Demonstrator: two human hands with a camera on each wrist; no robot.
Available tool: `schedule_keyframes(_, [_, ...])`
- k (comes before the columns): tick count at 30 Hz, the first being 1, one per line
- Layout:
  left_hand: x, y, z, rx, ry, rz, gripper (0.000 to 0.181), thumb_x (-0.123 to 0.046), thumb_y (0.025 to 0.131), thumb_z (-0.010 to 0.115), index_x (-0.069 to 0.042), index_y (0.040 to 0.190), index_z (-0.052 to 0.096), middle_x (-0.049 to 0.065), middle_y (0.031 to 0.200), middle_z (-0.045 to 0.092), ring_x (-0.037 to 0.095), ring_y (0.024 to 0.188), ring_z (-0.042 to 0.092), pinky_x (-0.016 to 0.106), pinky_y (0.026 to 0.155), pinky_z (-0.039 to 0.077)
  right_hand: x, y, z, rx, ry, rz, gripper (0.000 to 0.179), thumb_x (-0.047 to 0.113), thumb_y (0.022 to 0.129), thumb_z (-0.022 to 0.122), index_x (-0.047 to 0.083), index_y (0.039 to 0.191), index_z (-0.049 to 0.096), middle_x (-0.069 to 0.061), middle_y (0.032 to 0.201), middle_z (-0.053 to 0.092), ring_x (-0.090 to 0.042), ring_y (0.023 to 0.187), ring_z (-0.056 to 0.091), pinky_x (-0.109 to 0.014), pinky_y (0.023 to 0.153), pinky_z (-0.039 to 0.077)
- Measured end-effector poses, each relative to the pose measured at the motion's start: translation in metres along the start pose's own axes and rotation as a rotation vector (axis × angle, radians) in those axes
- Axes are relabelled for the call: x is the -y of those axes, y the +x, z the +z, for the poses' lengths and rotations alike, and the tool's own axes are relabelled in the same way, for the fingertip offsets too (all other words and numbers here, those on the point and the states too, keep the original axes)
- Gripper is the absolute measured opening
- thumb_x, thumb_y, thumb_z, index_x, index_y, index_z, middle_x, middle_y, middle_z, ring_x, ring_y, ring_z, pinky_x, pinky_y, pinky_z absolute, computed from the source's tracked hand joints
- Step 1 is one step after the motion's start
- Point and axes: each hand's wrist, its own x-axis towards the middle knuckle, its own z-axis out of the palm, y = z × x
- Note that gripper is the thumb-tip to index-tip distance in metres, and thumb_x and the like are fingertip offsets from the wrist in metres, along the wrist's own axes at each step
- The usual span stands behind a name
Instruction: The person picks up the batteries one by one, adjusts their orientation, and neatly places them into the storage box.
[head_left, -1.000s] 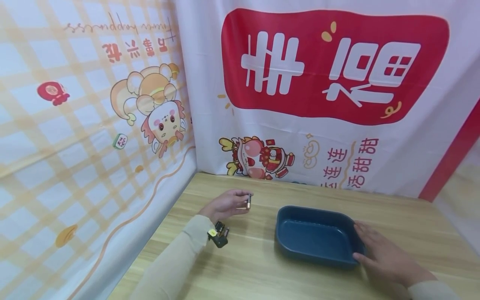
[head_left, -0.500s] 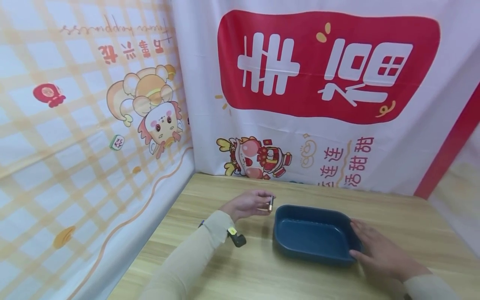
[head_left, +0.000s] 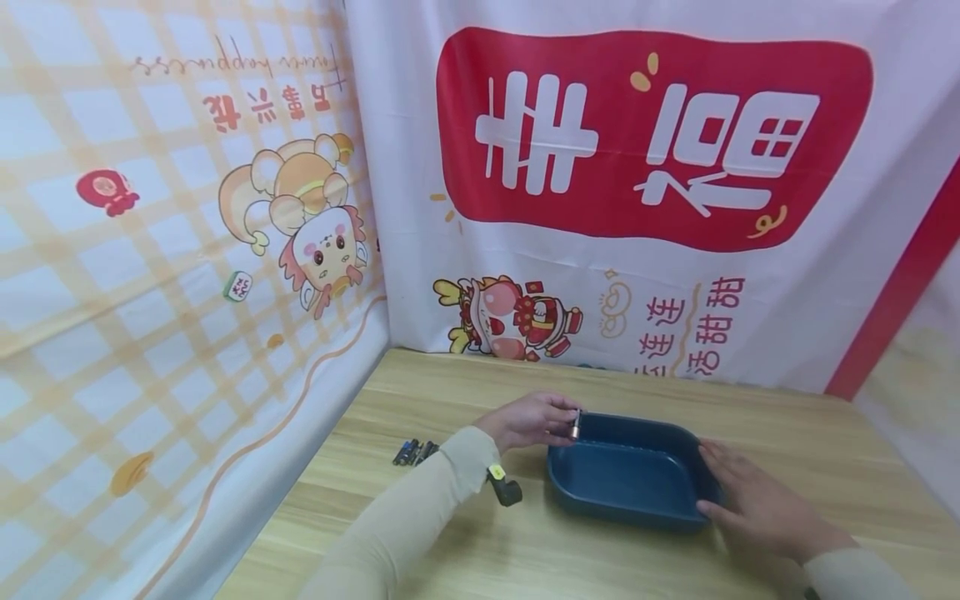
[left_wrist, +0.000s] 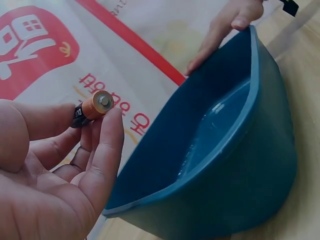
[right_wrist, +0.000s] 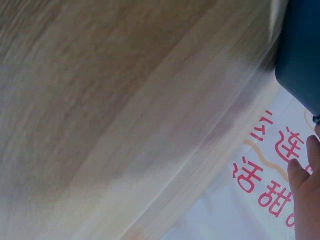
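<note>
In the head view my left hand [head_left: 534, 421] is at the far left corner of a dark blue plastic bin [head_left: 630, 479], pinching a battery [head_left: 575, 425] between thumb and fingertips. The left wrist view shows this battery [left_wrist: 95, 107] with a copper-coloured end and a black body, its metal tip facing the camera, beside the bin's rim [left_wrist: 220, 145]. My right hand [head_left: 757, 504] rests against the bin's right end, fingers extended and thumb at the near corner. In the right wrist view only part of that hand [right_wrist: 307, 180] shows near the bin's edge.
Several more batteries [head_left: 408, 452] lie on the wooden table [head_left: 390, 517] to the left, partly covered by my left sleeve [head_left: 442, 483]. A black wrist-worn device [head_left: 506, 490] hangs below that wrist. Printed cloths [head_left: 405, 208] hang behind and on the left.
My left hand has carried the battery rightward from over the table to the bin's rim. The batteries on the table have come into fuller view. My right hand stays at the bin.
</note>
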Motion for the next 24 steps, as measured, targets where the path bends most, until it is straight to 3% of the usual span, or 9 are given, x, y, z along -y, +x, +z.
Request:
schedule_keyframes(10, [0.009,0.022,0.021,-0.040,-0.027,-0.031,0.034,-0.008,0.099,0.056,0.006,0.130,0.055,0.031,0.128,0.053,0.024,0.094,0.065,0.043,0.083,0.057,0.000,-0.002,0.002,-0.004,0.011,0.001,0.077,0.048,0.091,0.062,-0.003,0.145,0.040,-0.020,0.150,0.037,-0.041,0.134,0.036,-0.006,0.107,-0.007])
schedule_keyframes(17, [0.014,0.030,0.035,-0.061,-0.038,-0.040,0.033,-0.004,0.098,0.055,0.008,0.128,0.055,0.032,0.128,0.053,0.035,0.108,0.062,0.043,0.081,0.058,-0.001,-0.003,0.003,0.022,0.031,0.030,0.078,0.049,0.092,0.061,-0.001,0.147,0.037,-0.018,0.153,0.034,-0.040,0.137,0.033,-0.005,0.104,-0.008])
schedule_keyframes(24, [0.016,0.039,0.044,-0.062,-0.066,-0.067,0.032,-0.002,0.097,0.056,0.010,0.127,0.055,0.031,0.126,0.054,0.025,0.092,0.065,0.044,0.081,0.058,-0.003,-0.002,0.002,0.043,0.055,0.053,0.079,0.050,0.093,0.060,0.000,0.148,0.034,-0.019,0.153,0.032,-0.041,0.137,0.031,-0.004,0.103,-0.009])
